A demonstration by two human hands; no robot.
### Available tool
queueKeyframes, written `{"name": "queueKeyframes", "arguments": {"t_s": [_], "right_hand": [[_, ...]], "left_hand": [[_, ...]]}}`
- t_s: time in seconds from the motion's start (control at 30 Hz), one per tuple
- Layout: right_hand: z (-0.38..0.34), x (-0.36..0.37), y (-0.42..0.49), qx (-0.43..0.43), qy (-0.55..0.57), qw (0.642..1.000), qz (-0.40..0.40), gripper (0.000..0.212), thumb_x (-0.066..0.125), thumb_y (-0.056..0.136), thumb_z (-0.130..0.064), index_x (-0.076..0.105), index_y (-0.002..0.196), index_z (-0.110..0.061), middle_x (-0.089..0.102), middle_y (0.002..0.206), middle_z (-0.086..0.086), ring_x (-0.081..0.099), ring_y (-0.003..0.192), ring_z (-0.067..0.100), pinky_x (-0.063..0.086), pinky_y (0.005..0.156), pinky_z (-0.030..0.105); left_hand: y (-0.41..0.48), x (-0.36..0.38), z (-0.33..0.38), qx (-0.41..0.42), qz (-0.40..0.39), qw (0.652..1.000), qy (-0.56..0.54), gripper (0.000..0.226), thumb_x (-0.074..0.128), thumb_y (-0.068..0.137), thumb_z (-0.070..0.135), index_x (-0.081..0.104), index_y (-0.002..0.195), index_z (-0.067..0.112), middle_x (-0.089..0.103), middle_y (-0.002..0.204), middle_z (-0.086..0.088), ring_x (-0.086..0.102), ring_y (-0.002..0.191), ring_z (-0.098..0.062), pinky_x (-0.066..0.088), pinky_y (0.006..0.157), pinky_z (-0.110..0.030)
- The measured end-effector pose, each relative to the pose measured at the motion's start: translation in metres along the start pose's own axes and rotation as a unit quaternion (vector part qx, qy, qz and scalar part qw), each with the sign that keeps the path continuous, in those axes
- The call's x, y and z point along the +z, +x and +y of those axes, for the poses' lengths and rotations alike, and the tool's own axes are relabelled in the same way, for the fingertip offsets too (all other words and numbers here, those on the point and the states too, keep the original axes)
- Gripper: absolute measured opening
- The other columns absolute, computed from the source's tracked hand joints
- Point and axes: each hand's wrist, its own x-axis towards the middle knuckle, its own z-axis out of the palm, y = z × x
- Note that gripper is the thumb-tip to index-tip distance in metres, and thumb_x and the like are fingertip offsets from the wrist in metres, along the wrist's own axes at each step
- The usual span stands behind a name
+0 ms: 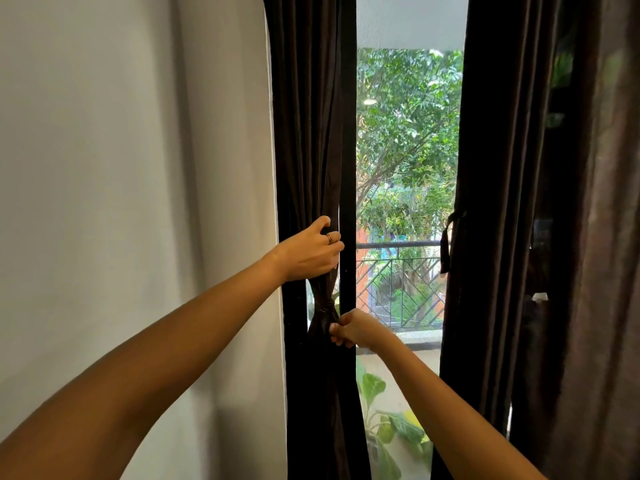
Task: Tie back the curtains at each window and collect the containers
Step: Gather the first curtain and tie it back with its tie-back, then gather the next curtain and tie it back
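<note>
At the window, left hand [311, 249] bunches the dark brown fabric curtain [308, 133]; right hand [349, 329] pinches its tie band [325, 308], likely tightening it.

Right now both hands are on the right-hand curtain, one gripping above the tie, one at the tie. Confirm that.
Not quite: the head view shows both hands on the left-hand curtain. The left hand grips above the tie; the right hand is at the tie.

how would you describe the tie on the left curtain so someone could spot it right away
Start at the window with trees outside, then go to the dark curtain beside the grey wall. Between the left hand above and the right hand below, the tie pinches the fabric into a narrow waist, the only cinched spot on that panel.
</note>
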Motion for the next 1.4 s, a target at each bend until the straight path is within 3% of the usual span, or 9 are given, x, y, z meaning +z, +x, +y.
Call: {"name": "queueKeyframes", "arguments": {"t_s": [0.13,0.3,0.47,0.6,0.73,0.87,0.93,1.07,1.4], "right_hand": [[0.002,0.006,0.009,0.030,-0.031,0.999,-0.031,0.034,0.055,0.094,-0.023,0.058,0.062,-0.016,0.061,0.061,-0.004,0.048,0.036,-0.001,0.038,0.045,0.014],[-0.008,0.003,0.011,0.046,-0.069,0.994,-0.070,0.031,0.051,0.096,-0.020,0.056,0.066,-0.014,0.062,0.068,-0.001,0.054,0.045,0.005,0.042,0.053,0.020],[-0.006,0.010,0.021,0.050,-0.183,0.981,-0.032,0.031,0.051,0.086,-0.036,0.066,0.093,-0.009,0.069,0.096,0.010,0.066,0.089,0.029,0.053,0.088,0.042],[-0.014,0.019,0.011,0.029,-0.209,0.978,0.004,0.035,0.044,0.095,-0.031,0.058,0.112,-0.003,0.061,0.107,0.017,0.060,0.099,0.034,0.045,0.076,0.033],[-0.013,0.031,0.011,0.002,-0.123,0.992,0.035,0.027,0.040,0.100,-0.027,0.055,0.096,-0.005,0.058,0.093,0.016,0.059,0.082,0.030,0.043,0.067,0.032],[-0.002,0.025,0.007,-0.033,-0.041,0.996,0.069,0.021,0.054,0.094,-0.031,0.045,0.088,-0.014,0.055,0.083,0.005,0.053,0.076,0.021,0.040,0.062,0.026],[0.009,0.013,0.006,-0.035,-0.048,0.991,0.117,0.022,0.061,0.090,-0.030,0.048,0.090,-0.011,0.056,0.084,0.005,0.051,0.079,0.020,0.035,0.060,0.026],[0.032,-0.022,0.006,-0.013,-0.002,0.984,0.178,0.018,0.066,0.086,-0.022,0.054,0.090,-0.009,0.067,0.088,0.014,0.059,0.073,0.024,0.046,0.065,0.031],[0.077,-0.141,-0.007,-0.010,-0.054,0.935,0.352,0.017,0.063,0.087,-0.026,0.053,0.091,-0.013,0.060,0.078,0.001,0.061,0.078,0.026,0.049,0.066,0.034]], "left_hand": [[0.003,0.001,0.007,-0.007,-0.022,1.000,-0.010,0.014,0.062,0.082,0.015,0.070,0.070,0.016,0.059,0.075,-0.002,0.059,0.077,-0.022,0.048,0.089,-0.047],[0.008,0.004,0.010,-0.016,-0.036,0.999,0.002,0.014,0.062,0.082,0.015,0.069,0.070,0.016,0.060,0.075,-0.002,0.063,0.081,-0.025,0.048,0.092,-0.051],[0.015,0.010,0.016,-0.064,-0.072,0.994,-0.046,0.016,0.059,0.086,0.016,0.070,0.075,0.018,0.061,0.079,0.000,0.062,0.089,-0.023,0.037,0.103,-0.058],[0.023,0.009,0.024,-0.114,-0.162,0.974,-0.109,0.028,0.039,0.097,0.011,0.066,0.106,0.014,0.059,0.115,-0.008,0.048,0.121,-0.030,0.020,0.113,-0.055],[0.030,0.004,0.033,-0.156,-0.175,0.959,-0.157,0.024,0.041,0.098,0.014,0.056,0.116,0.011,0.056,0.120,-0.008,0.050,0.116,-0.029,0.027,0.107,-0.052],[0.036,0.007,0.048,-0.217,-0.115,0.936,-0.254,0.041,0.038,0.099,0.029,0.033,0.137,0.014,0.051,0.127,-0.009,0.056,0.108,-0.029,0.036,0.092,-0.045],[0.037,0.010,0.054,-0.233,-0.085,0.929,-0.275,0.043,0.040,0.098,0.028,0.031,0.138,0.013,0.052,0.123,-0.008,0.059,0.100,-0.029,0.037,0.085,-0.042],[0.043,0.016,0.061,-0.290,-0.089,0.886,-0.350,0.045,0.046,0.095,0.036,0.037,0.133,0.014,0.055,0.122,-0.007,0.059,0.105,-0.028,0.038,0.088,-0.042],[0.123,0.012,0.091,-0.320,-0.073,0.805,-0.494,0.027,0.047,0.093,0.041,0.051,0.104,0.017,0.059,0.108,-0.003,0.059,0.098,-0.029,0.037,0.085,-0.040]]}}
